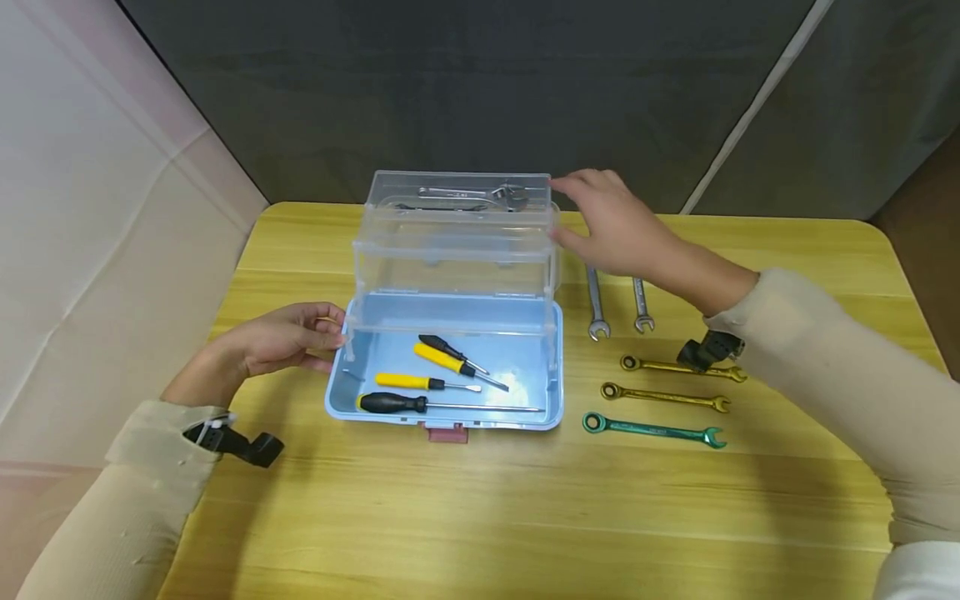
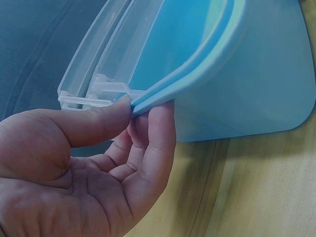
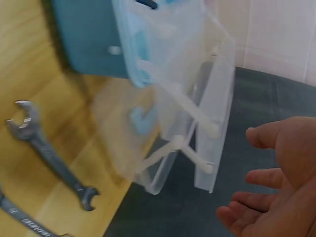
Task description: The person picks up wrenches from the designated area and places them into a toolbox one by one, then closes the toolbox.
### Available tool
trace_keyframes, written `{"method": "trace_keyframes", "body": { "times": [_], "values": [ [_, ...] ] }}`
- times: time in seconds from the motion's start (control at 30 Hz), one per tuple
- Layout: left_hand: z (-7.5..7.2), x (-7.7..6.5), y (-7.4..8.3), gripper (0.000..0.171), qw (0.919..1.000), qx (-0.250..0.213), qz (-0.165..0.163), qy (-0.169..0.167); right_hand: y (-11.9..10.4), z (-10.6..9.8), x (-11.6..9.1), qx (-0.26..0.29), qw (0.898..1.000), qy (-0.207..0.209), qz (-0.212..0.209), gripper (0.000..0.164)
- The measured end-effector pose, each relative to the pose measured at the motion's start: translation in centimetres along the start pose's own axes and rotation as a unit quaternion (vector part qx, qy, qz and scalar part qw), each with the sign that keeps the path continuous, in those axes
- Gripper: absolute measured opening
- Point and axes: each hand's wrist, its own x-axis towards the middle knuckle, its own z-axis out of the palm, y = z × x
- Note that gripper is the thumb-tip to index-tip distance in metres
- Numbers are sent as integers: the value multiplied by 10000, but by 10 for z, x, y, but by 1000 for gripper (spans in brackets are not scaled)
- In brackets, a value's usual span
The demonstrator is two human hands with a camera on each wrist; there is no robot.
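A light blue toolbox (image 1: 525, 375) stands on the table with its clear stepped trays (image 1: 450, 244) raised at the back. My left hand (image 1: 288, 340) pinches the box's left rim; in the left wrist view the thumb lies on top of the blue edge (image 2: 182, 81) and fingers are beneath it. By the upper tray's right end is my right hand (image 1: 622, 221), its fingers spread. The right wrist view shows those fingers (image 3: 264, 136) apart from the clear tray (image 3: 217, 113), holding nothing. An adjustable wrench (image 1: 508, 197) lies in the top tray.
Inside the box lie a long black screwdriver (image 1: 393, 403), two yellow-handled screwdrivers (image 1: 405, 381) and a small black one (image 1: 438, 342). Right of it on the table are two silver wrenches (image 1: 596, 307), two gold wrenches (image 1: 667, 397) and a green wrench (image 1: 652, 428). A dark curtain (image 1: 450, 92) hangs behind.
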Motion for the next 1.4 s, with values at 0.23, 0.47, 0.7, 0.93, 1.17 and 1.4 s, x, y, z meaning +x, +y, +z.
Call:
{"method": "trace_keyframes", "body": {
  "times": [0.23,0.47,0.7,0.93,1.17,1.4],
  "values": [
    [0,1,1,14,10000,29,-1,12,19,11,-23,-220,9997,62,53,65],
    [-2,2,-1,13,9998,-39,118,-130,38,18,-41,-131,9989,174,405,67],
    [3,2,2,13,9999,31,-41,128,57,31,-55,97,9965,2,829,68],
    [2,-1,2,13,9999,58,-29,98,75,49,-68,253,9932,-256,1108,70],
    [0,-2,-1,13,10000,-38,56,-62,89,69,-78,137,9905,-320,1331,68],
    [1,-2,-1,14,10000,-10,16,-26,98,85,-86,4,9879,-182,1539,49]
  ]
}}
